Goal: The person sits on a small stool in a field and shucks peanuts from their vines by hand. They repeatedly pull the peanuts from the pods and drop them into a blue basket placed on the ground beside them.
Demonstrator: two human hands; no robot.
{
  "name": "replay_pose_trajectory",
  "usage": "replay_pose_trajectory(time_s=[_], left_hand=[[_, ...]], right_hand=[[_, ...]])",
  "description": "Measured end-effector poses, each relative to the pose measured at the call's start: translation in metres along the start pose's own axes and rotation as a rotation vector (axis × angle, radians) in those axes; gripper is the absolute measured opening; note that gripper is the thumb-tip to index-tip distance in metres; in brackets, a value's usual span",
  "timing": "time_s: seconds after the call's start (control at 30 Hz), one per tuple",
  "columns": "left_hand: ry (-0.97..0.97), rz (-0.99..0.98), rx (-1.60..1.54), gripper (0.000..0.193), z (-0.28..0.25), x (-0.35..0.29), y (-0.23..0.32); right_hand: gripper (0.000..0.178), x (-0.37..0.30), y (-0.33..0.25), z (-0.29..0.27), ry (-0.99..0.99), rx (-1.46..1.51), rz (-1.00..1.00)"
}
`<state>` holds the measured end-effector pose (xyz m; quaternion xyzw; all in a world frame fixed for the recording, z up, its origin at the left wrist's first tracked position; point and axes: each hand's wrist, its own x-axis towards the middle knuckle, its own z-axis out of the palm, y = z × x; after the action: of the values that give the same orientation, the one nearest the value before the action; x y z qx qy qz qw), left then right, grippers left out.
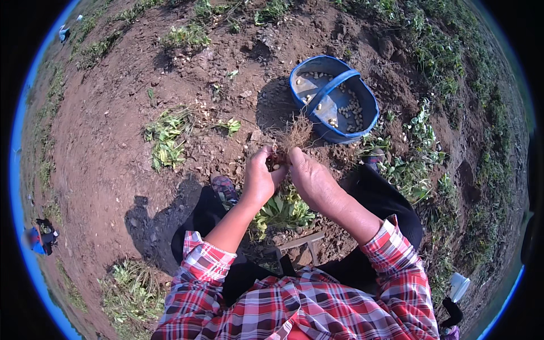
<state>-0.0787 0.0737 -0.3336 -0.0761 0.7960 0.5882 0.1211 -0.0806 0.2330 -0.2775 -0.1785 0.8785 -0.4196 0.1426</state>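
Observation:
Between my knees, my right hand (311, 174) is closed on a peanut plant, its thin brown roots (298, 133) fanning out above the fingers. Green leaves (285, 211) hang below my hands, seemingly part of the same plant. Close beside it, my left hand (260, 180) is curled with thumb and fingers at the base of the roots. A pale peanut pod (276, 166) shows in its palm; the fingertips are partly hidden. Beyond my right hand stands a blue handled bucket (371, 123) with loose peanuts (351, 110) scattered over its bottom.
Pulled plants (170, 136) lie on the brown soil to the left, with another heap (133, 294) at lower left. Leafy plants (416, 164) line the right side. Under me is a small stool frame (300, 242). Another person (42, 237) is at the far left.

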Motion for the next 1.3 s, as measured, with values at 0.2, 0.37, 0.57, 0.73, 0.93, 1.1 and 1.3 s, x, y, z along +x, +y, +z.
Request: replay_pose_trajectory(time_s=[0.2, 0.37, 0.57, 0.73, 0.93, 1.1, 1.3], left_hand=[[-0.064, -0.085, -0.348, 0.018, 0.006, -0.007, 0.005], [0.120, -0.228, -0.486, 0.023, -0.023, 0.022, 0.012], [0.023, -0.228, -0.587, 0.031, -0.020, 0.016, 0.019], [-0.008, -0.262, -0.543, 0.033, -0.012, 0.013, 0.025], [-0.092, -0.272, -0.599, 0.027, -0.008, 0.008, 0.020], [-0.098, -0.268, -0.627, 0.024, -0.012, 0.004, 0.016], [0.032, -0.216, -0.372, 0.034, -0.002, -0.001, 0.028]], right_hand=[[0.018, -0.008, -0.006, -0.006, -0.052, 0.163, -0.047], [0.023, -0.025, -0.011, -0.039, -0.025, 0.016, -0.057], [0.031, -0.010, 0.033, -0.093, 0.441, -0.614, 0.020], [0.017, -0.010, 0.004, -0.044, 0.032, -0.141, 0.003], [0.030, -0.007, 0.006, 0.008, 0.081, -0.065, -0.071], [0.023, -0.006, 0.006, 0.012, 0.091, -0.204, -0.094], [0.019, -0.011, 0.007, 0.011, 0.110, -0.321, -0.138]])
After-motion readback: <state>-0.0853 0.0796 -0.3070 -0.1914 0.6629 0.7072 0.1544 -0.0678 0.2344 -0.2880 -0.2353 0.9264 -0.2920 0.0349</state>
